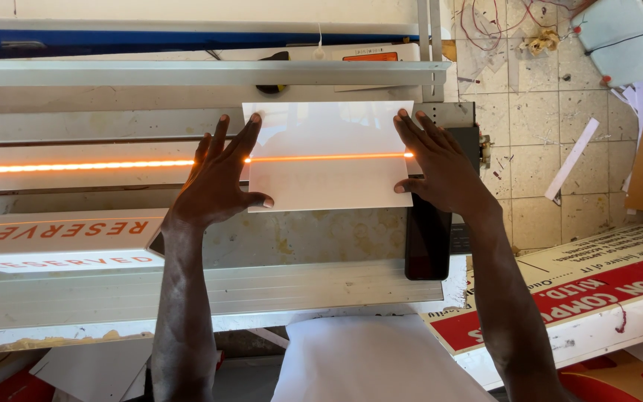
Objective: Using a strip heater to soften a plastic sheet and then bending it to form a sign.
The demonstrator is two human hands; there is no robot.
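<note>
Both hands are lying flat and spread on a white sheet (329,167), not curling around anything: the left hand (221,179) is pressing on the sheet's left edge with its thumb reaching onto the lower left corner, and the right hand (440,167) is pressing on the right edge, fingers pointing away from the person. The sheet is lying on the pale bed of a bending machine (76,123), its far edge reaching toward a long grey metal bar (187,73) that is running across the view. A glowing orange heating line (76,167) is running left to right under the sheet, shining through it as a thinner orange streak between the two hands. Just beside the right wrist a dark phone (427,238) is lying on the bed's near edge. To the left, near the left forearm, a folded white sign with orange lettering (61,242) is resting on the bed. On the right, a red and white printed board (582,298) is lying over a tiled floor (537,141), where offcuts and red wires are scattered.
</note>
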